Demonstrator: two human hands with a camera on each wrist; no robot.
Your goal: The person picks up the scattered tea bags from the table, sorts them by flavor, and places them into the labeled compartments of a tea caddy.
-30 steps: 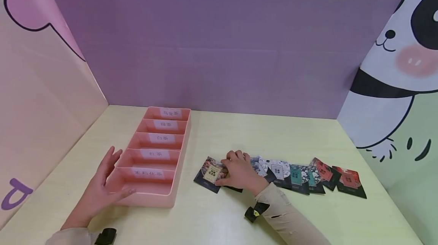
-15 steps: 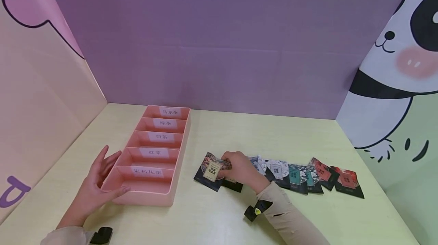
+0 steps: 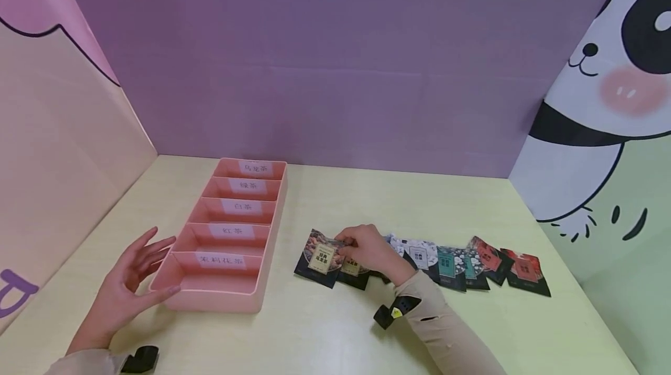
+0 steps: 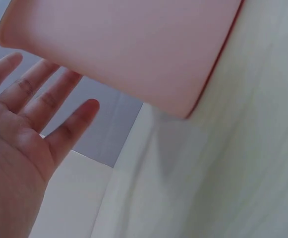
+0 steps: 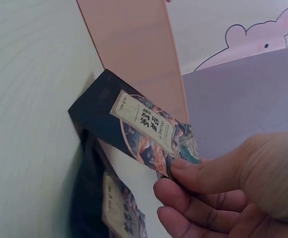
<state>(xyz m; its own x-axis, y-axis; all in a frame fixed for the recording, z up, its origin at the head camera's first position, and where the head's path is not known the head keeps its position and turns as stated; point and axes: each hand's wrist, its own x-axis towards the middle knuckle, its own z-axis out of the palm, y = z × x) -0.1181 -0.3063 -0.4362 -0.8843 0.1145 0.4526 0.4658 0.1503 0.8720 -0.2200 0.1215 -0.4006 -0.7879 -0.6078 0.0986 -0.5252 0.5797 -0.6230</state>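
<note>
My right hand [image 3: 373,253] pinches the upper corner of a dark oolong tea packet [image 5: 144,124] between thumb and fingers. That packet has a cream label and a floral picture, and it tilts up in the right wrist view. Just beside it lies a second dark packet with a cream label [image 3: 353,273], partly under my fingers. At the left side of the pink divided box [image 3: 209,302], my left hand [image 3: 123,282] is spread and holds nothing. The left wrist view has its fingertips close to the wall of the box [image 4: 119,44].
Right of my right hand lies an overlapping row of packets: a white one [image 3: 419,255], a teal one [image 3: 447,267] and a red one [image 3: 526,270] among them. White labels [image 3: 221,261] mark the box's several compartments. A purple backdrop [image 3: 335,72] stands behind the table.
My right hand has gone from lying over the packets to pinching the leftmost one, whose edge has come up. My left hand stays spread, slightly farther left of the box.
</note>
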